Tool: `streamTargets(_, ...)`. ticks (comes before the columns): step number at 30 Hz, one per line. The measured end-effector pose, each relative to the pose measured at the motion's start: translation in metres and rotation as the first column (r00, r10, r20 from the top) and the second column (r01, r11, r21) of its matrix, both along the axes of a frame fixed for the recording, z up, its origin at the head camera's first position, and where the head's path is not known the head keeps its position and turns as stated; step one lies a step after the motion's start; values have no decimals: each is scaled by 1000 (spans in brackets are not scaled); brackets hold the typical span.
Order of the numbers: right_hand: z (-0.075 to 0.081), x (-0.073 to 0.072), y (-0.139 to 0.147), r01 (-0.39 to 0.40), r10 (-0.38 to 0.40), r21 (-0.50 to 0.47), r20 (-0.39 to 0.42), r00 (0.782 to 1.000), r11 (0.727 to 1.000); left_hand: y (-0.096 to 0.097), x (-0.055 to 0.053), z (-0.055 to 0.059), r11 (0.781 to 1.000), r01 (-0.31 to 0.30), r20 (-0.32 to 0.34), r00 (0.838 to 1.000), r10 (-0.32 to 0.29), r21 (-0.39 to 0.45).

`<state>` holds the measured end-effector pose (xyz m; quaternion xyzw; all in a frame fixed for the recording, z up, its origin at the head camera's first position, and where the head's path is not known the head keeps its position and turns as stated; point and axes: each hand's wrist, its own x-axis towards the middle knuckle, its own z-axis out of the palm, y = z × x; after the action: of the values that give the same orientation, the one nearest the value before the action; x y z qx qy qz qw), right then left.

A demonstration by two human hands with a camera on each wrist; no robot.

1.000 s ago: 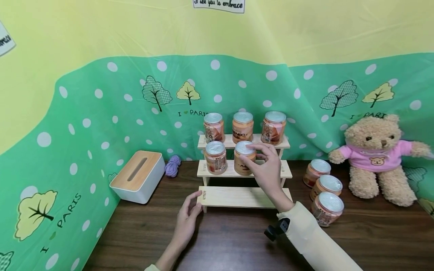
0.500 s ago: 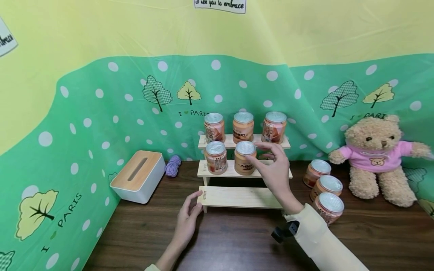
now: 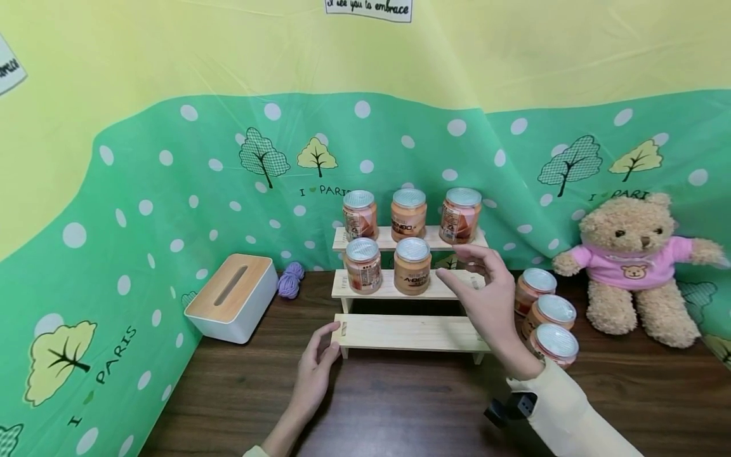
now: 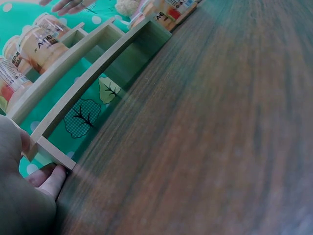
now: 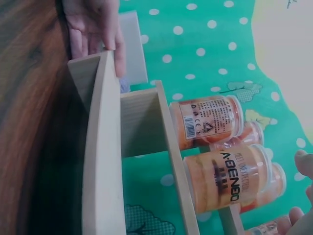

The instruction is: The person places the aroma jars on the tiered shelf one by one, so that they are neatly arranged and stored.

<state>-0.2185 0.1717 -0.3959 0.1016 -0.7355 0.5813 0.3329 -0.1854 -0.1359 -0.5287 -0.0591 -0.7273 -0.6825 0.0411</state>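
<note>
rack of pale bare wood (image 3: 388,289), three stepped shelves high, stands on a dark brown wood-grain table (image 3: 394,406). at the rack's left end, the left hand (image 3: 315,362) pinches the end of the rack's lowest shelf (image 3: 400,332) between thumb and fingers. the right hand (image 3: 485,295) hovers by the right part of the rack's middle shelf (image 3: 436,294), thumb and forefinger spread apart in a curve, just beside a round, pale-lidded orange jar marked a-benbo (image 3: 412,274) but not touching it. that jar stands upright at the centre of the middle shelf, with a peach-orange labelled jar (image 3: 362,271) left of it. three more orange jars (image 3: 408,222) line the rack's top shelf (image 3: 432,238). right of the rack, three orange jars with pale round lids (image 3: 556,310) form a row on the table, and beyond them sits a tan plush bear in a pink shirt (image 3: 634,273). left of the rack are a purple bundle of yarn (image 3: 291,280) and, farther out, a white tissue box with a wooden top (image 3: 231,298).
</note>
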Motion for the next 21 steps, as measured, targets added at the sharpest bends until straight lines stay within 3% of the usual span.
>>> streamTargets(13,-10,29,24,42,-42,32,2,999,999,0,-1,0,1000,-4,0,1000,4,-5)
streamTargets(17,-13,37,33,46,-46,41,4,999,998,-1,-1,-2,1000,1,-35,999,-1,-6)
streamTargets(21,-17,47,43,51,-52,30,9,999,998,-3,-4,-13,1000,12,-124,992,-13,-12)
